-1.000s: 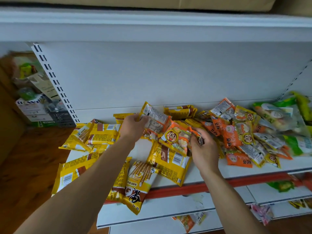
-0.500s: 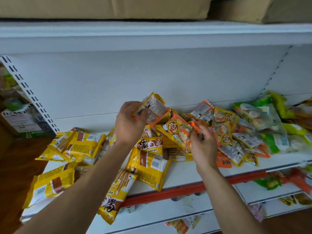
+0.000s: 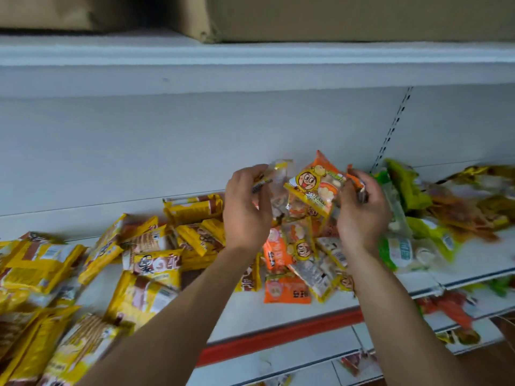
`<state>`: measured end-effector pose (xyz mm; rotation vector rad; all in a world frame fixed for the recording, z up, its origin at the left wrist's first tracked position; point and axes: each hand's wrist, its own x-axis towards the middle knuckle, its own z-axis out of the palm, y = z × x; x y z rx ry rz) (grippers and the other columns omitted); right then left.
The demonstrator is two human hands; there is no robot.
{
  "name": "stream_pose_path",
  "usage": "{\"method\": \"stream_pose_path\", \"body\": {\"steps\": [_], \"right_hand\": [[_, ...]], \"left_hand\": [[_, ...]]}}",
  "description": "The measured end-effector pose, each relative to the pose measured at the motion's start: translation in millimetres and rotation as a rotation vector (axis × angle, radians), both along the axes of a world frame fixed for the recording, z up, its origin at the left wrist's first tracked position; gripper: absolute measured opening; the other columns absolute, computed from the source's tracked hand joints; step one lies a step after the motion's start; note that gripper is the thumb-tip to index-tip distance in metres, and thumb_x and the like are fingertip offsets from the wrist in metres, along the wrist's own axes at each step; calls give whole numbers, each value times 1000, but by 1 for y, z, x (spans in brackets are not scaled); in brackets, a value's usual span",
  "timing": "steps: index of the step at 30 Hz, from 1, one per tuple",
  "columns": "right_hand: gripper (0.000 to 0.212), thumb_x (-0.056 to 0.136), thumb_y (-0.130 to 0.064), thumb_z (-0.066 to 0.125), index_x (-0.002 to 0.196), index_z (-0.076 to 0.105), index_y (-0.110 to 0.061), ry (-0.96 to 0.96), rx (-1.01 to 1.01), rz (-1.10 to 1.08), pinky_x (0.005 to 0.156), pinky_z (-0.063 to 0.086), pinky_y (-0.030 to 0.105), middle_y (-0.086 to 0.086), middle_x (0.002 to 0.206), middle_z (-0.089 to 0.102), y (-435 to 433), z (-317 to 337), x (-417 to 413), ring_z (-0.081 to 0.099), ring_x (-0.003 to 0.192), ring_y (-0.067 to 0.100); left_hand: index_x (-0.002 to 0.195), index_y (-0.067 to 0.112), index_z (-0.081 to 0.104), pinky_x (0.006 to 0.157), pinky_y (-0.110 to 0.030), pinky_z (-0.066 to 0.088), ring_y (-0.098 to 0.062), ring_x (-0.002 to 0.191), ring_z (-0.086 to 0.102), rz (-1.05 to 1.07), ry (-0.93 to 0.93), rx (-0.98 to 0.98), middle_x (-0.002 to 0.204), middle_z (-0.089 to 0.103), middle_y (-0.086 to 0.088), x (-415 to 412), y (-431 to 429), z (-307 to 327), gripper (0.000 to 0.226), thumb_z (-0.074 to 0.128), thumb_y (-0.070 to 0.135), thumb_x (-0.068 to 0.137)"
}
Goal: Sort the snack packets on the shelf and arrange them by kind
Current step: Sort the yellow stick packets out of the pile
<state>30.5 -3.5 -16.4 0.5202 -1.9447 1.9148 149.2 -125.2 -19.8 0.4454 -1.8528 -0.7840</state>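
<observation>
My left hand (image 3: pixel 245 210) grips a clear-backed snack packet (image 3: pixel 274 179) held above the shelf. Beside it, my right hand (image 3: pixel 362 213) pinches the edge of an orange packet with a cartoon face (image 3: pixel 315 188). Both packets hang close together over a heap of orange packets (image 3: pixel 287 291) at the shelf's middle. Yellow biscuit packets (image 3: pixel 150 263) lie spread across the left part of the white shelf (image 3: pixel 278 316). Green packets (image 3: pixel 404 249) lie to the right, blurred.
The shelf has a red front strip (image 3: pixel 278 338), with lower white shelves holding a few packets below. An upper shelf (image 3: pixel 250 65) carries cardboard boxes (image 3: pixel 334 18). More yellow-brown packets (image 3: pixel 485 196) sit at the far right.
Both hands have risen and moved right with their packets, which now hang closer together over the orange heap. The view has shifted right, so the yellow packets lie further left.
</observation>
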Motion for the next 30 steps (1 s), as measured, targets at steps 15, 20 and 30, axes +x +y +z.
{"method": "stream_pose_path", "body": {"steps": [15,20,30], "right_hand": [[35,102,-34,48,134,59,-23,152,534,338,105,44,33,-5,150,44,48,-59,-28,36,140,9],[50,97,-41,47,133,58,-7,355,649,328,109,38,47,10,143,51,45,-75,-17,40,138,25],[43,100,-29,46,134,56,-6,425,679,191,111,36,49,13,146,48,38,-94,-28,35,141,29]], "left_hand": [[146,31,42,118,-62,13,-24,152,-2,2,-469,-134,163,15,-2,-2,38,-69,76,52,72,82],[153,44,16,118,-61,1,-23,150,-18,96,-700,-200,165,-4,3,-14,41,-88,86,31,87,80],[151,45,15,117,-64,8,-19,149,-20,33,-701,-145,164,1,9,-45,39,-101,79,26,83,83]]}}
